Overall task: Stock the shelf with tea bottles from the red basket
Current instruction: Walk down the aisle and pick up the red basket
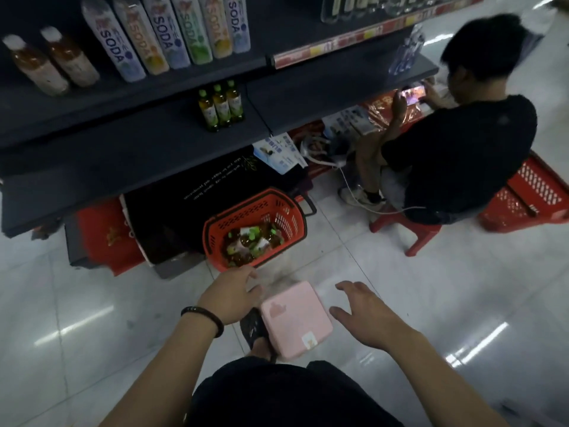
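Observation:
A red basket (289, 211) stands on the tiled floor in front of the dark shelf (123, 143) and holds several green-capped tea bottles (252, 241) lying in a heap. Three matching tea bottles (221, 107) stand upright in a row on the middle shelf board. My left hand (231, 294), with a dark bead bracelet on the wrist, hovers just below the basket's near rim, fingers apart and holding nothing. My right hand (360, 312) is spread open to the right of a pink stool (295, 318) that stands between both hands.
A person in a black shirt (455, 155) sits on a red stool (409, 232) at the right, holding a phone, beside another red basket (529, 195). Soda bottles (172, 32) and white-capped tea bottles (52, 60) fill the upper shelf. Bags and boxes lie under the bottom shelf.

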The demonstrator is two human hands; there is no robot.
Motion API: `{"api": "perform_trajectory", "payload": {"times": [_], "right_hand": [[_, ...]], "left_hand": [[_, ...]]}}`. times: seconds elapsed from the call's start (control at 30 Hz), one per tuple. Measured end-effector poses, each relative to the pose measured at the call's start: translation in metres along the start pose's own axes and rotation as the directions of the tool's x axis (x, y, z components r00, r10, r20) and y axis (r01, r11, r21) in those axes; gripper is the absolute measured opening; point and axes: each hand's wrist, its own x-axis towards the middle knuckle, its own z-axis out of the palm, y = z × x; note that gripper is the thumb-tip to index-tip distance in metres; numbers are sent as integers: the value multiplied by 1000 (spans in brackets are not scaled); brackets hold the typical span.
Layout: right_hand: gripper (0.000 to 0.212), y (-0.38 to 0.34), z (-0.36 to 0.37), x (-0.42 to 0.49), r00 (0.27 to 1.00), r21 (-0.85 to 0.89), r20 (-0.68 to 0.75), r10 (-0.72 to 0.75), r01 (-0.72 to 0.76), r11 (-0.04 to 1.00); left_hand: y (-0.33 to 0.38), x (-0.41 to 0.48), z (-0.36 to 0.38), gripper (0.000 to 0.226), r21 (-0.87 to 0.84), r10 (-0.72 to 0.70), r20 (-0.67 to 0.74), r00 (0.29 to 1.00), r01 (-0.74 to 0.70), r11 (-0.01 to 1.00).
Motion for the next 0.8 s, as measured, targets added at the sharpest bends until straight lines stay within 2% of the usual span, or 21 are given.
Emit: {"api": "perform_trajectory", "payload": {"times": [0.13,0.3,0.53,0.8], "right_hand": [[63,-46,-27,52,1000,-38,-6,-2,1,999],[64,-101,-44,117,999,-59,18,-43,44,997],[57,-140,-66,193,988,-68,108,-107,115,991],[46,-139,-106,291,937,-96,262,-231,263,960]], "left_hand": [[-29,52,-44,34,30,16,1,1000,-16,999],[-36,104,-85,37,49,30,30,999,-32,998],[-42,144,-105,38,47,-28,-29,999,29,998],[-29,198,-101,35,-114,-260,-93,961,249,962]]}}
